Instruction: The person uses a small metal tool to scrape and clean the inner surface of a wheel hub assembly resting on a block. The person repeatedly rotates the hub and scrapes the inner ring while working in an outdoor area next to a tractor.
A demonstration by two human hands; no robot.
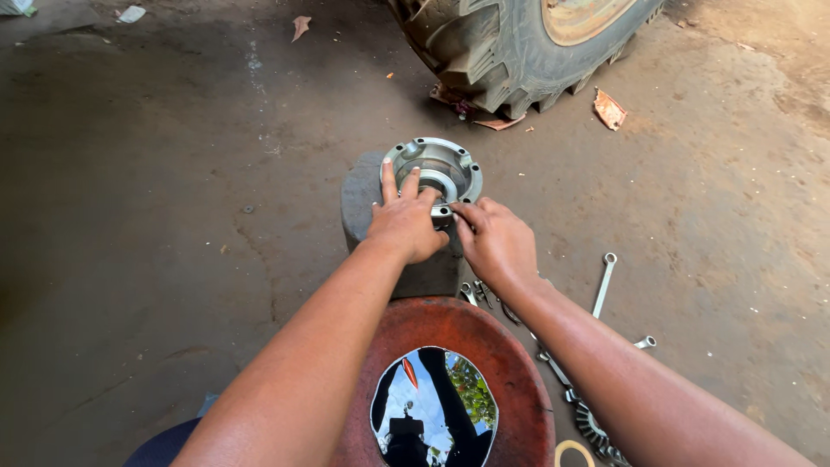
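A round grey metal housing (443, 164) with bolt holes around its flange sits on top of a dark stone block (359, 203). My left hand (405, 220) rests on the housing's near left rim, two fingers stretched over the flange into the bowl. My right hand (494, 240) pinches the near edge of the flange with thumb and fingertips, right beside the left hand. Whether a small part sits between those fingertips is hidden.
A big tractor tyre (510, 47) stands just beyond the block. A rust-red round pan (519, 380) holding dark reflective oil lies close below my arms. Spanners (604, 284), a gear (592, 428) and small tools lie on the dirt floor at the right.
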